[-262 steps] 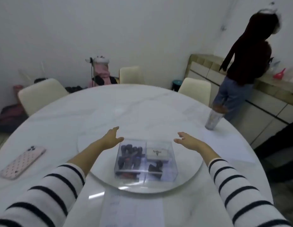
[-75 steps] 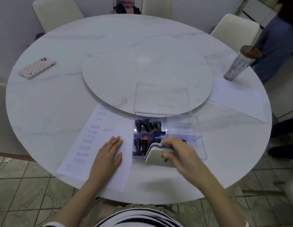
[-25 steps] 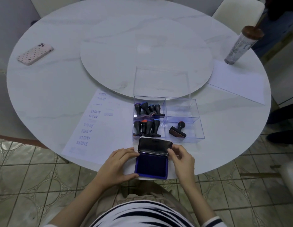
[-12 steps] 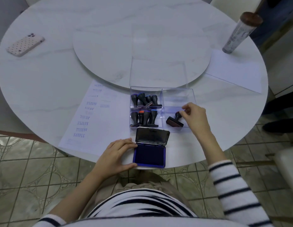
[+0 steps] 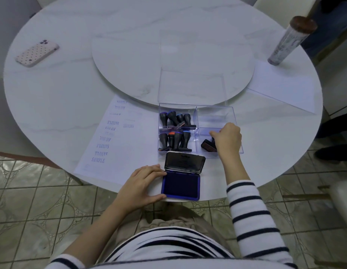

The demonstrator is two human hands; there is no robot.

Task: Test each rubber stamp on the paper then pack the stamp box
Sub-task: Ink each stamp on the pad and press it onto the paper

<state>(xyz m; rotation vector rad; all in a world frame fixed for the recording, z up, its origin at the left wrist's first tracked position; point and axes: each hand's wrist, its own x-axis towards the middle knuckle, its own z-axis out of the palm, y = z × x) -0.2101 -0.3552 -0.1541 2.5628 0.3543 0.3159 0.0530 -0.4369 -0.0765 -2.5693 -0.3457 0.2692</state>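
White marble table stands over a tiled floor, with a round turntable at its middle. At 10 o'clock on the table lies a dotted phone. At 2 o'clock stands a tall cup with a brown top, and a blank sheet lies at the cup's 6 o'clock. The paper, marked with blue SAMPLE prints, lies at 7 o'clock and reaches the turntable's edge. A clear box with 4 compartments sits at the turntable's 6 o'clock, and its clear lid rests on the turntable at the box's 12 o'clock. The 2 left compartments hold black stamps, most of them upright. In the near-right compartment 1 stamp lies tilted, its brown base showing at the 9 o'clock side of the right hand. That hand reaches in from 6 o'clock, fingers curled down round the stamp's handle, which they hide. Just at the box's 6 o'clock the pad lies open by the table's near edge, blue ink up, with its dark cover tipped back toward the box. The left hand rests at the pad's 9 o'clock, fingers straight and touching its left edge, thumb at its near-left corner. A striped sleeve covers the right forearm.
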